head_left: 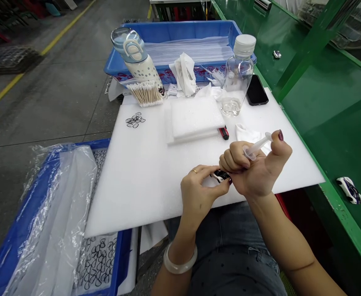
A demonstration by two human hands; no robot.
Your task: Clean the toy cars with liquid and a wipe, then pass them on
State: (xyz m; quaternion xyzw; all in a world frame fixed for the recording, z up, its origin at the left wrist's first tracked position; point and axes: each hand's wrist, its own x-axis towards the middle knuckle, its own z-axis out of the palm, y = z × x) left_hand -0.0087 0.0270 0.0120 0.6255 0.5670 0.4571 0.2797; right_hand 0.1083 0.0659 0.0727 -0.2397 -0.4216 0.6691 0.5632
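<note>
Between the thumb and fingers of my left hand [200, 189] is a small black-and-white toy car [220, 176], held low over the front of the white foam board [137, 176]. My right hand [254, 168] is wrapped round a clear plastic syringe [257, 147], with the thumb on the end of its plunger. The syringe's tip is hidden behind the right fingers, close to the toy car; I cannot tell whether it touches. A folded stack of white foam sheets [195, 119] lies beyond my hands, with a red-and-black tool [224, 132] partly under its edge.
Thin black rings [135, 120], cotton swabs [146, 93], a tumbler [139, 57], a clear bottle [238, 76] and a phone [257, 90] are on the board. Blue bins [180, 28] stand behind and at left [123, 259]. Another toy car [349, 190] sits on the green bench [331, 123].
</note>
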